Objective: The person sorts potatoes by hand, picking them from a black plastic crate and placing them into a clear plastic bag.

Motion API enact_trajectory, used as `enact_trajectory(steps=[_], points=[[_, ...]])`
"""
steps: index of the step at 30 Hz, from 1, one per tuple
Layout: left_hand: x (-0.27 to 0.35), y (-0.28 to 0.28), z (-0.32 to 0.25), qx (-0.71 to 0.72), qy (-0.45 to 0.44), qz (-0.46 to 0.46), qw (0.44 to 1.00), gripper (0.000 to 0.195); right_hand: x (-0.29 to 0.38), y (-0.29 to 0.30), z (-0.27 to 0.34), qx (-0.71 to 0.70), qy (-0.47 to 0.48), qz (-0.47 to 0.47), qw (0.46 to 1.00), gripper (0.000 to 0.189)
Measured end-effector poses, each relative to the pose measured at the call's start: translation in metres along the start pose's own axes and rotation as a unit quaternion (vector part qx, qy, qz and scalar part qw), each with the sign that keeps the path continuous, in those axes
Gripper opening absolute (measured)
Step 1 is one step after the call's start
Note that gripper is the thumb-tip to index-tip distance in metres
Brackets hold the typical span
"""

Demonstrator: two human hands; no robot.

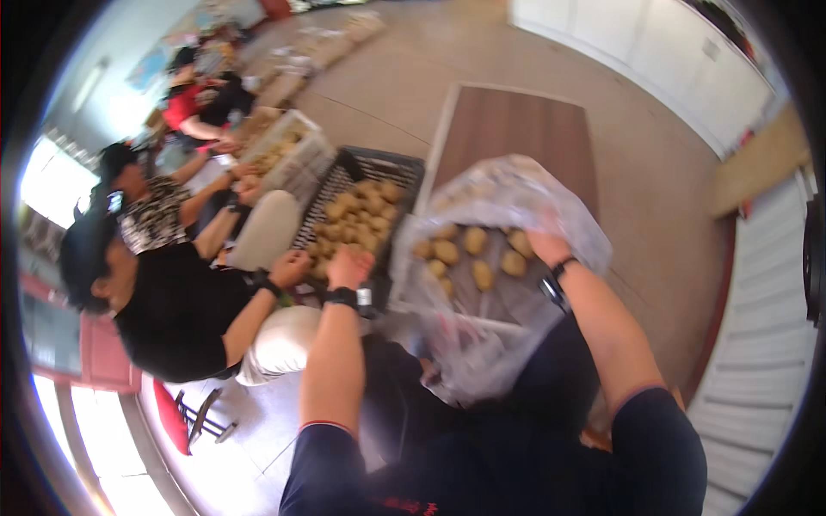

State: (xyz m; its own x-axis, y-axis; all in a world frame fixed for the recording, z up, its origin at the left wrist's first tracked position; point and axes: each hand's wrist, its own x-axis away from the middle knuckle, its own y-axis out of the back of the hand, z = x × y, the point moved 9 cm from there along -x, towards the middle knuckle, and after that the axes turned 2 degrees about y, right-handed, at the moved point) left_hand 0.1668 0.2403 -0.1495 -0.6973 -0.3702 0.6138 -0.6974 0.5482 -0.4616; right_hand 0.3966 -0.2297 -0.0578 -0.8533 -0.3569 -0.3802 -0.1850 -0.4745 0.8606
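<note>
My left hand (350, 264) is at the near end of a black plastic crate (413, 171), over a heap of oval brown produce (355, 216) that looks like potatoes. Its fingers are curled, and blur hides whether anything is between them. My right hand (547, 237) reaches into the right side of a clear plastic bag (581, 232), its fingertips partly behind the film. Several loose brown pieces (475, 240) lie apart from one another inside the bag. A pale rim (493, 324) shows through the film at the bag's near side.
A brown wood-grain board (516, 135) lies beyond the bag. To my left sits a co-worker in black (181, 309), one hand (290, 267) at the black crate. A white crate (310, 138) of similar produce and two more people are farther off. A red-seated folding stool (171, 419) stands behind.
</note>
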Motion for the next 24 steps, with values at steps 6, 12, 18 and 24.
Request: enact_trajectory(steps=[6,12,18,24], points=[[0.088,-0.105,-0.003,-0.122,-0.064,-0.004,0.99,0.032,-0.019,0.007,0.011,-0.159,-0.056,0.078,0.983,0.042],[0.126,-0.173,0.043,-0.329,0.014,0.153,0.932,0.029,-0.031,0.001,-0.004,-0.147,-0.053,0.111,0.981,0.038],[0.124,-0.173,0.048,-0.374,0.024,0.136,0.917,0.026,-0.035,-0.016,-0.007,-0.113,-0.061,0.136,0.982,0.035],[0.116,-0.169,0.052,-0.372,0.027,0.129,0.919,0.028,-0.025,-0.02,-0.008,-0.077,-0.069,0.146,0.984,0.032]])
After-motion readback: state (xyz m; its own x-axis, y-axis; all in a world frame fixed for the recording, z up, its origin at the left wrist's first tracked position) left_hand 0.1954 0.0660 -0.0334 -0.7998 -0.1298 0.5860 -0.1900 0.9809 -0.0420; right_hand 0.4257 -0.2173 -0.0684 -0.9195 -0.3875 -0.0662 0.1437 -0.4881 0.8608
